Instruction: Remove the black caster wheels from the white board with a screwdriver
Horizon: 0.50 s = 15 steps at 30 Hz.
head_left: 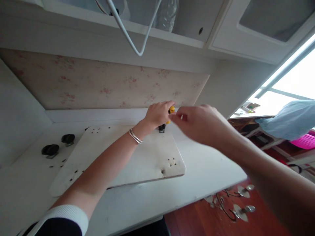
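A white board with small screw holes lies flat on the white desk. At its far right corner stands a black caster wheel. My left hand, with a silver bracelet on the wrist, is closed round a yellow-handled screwdriver held over that caster. My right hand hovers just right of the handle, fingers pinched together near its yellow tip; whether they hold anything is hidden.
Two loose black casters and several small screws lie on the desk's left side. Cupboards and a white hanger hang overhead. Right of the desk edge are a red wooden floor, a metal rack and a window.
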### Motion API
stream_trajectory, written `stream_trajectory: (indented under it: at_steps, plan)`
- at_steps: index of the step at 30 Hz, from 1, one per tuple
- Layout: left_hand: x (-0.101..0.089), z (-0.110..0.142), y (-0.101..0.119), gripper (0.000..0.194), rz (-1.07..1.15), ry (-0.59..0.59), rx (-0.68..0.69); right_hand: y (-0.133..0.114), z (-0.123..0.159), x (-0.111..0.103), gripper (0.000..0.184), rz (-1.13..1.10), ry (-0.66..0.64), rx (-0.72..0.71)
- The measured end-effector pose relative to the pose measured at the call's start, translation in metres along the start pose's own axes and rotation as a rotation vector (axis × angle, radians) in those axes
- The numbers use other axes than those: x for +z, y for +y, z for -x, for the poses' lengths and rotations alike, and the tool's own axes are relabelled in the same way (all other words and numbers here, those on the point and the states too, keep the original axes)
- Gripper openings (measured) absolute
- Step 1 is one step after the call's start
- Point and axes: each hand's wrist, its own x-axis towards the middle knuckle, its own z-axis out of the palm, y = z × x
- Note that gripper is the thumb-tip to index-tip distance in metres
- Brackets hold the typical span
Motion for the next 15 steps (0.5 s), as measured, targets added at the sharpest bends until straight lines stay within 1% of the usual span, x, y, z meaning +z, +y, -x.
stream_trajectory:
  at_steps: [1,2,3,4,6,7,9,11,13,15]
  plan:
    - [0.002,-0.001,-0.002,0.045,0.016,0.015,-0.023,0.015,-0.013,0.003,0.047,-0.029,0.061,0.101]
    - [0.004,-0.001,-0.003,0.049,0.04,0.028,-0.046,0.027,-0.025,0.007,0.05,-0.067,0.089,0.172]
    - [0.006,-0.002,-0.003,0.054,0.071,0.038,-0.071,0.036,-0.036,0.012,0.054,-0.098,0.095,0.212]
    - [0.009,-0.003,-0.003,0.06,0.107,0.044,-0.095,0.042,-0.046,0.019,0.06,-0.112,0.071,0.222]
    - [0.015,-0.004,-0.003,0.069,0.181,0.042,-0.138,0.048,-0.063,0.031,0.073,-0.091,-0.035,0.184]
    - [0.018,-0.005,-0.003,0.072,0.216,0.043,-0.161,0.048,-0.07,0.036,0.075,-0.063,-0.086,0.161]
    - [0.022,-0.006,-0.003,0.075,0.284,0.049,-0.198,0.046,-0.081,0.044,0.071,0.004,-0.159,0.117]
    - [0.025,-0.007,-0.004,0.075,0.348,0.062,-0.213,0.044,-0.089,0.049,0.065,0.057,-0.211,0.071]
    - [0.025,-0.008,-0.004,0.073,0.399,0.066,-0.203,0.043,-0.093,0.051,0.061,0.096,-0.255,0.039]
    - [0.025,-0.005,-0.005,0.073,0.429,0.044,-0.187,0.043,-0.097,0.052,0.058,0.117,-0.293,0.002]
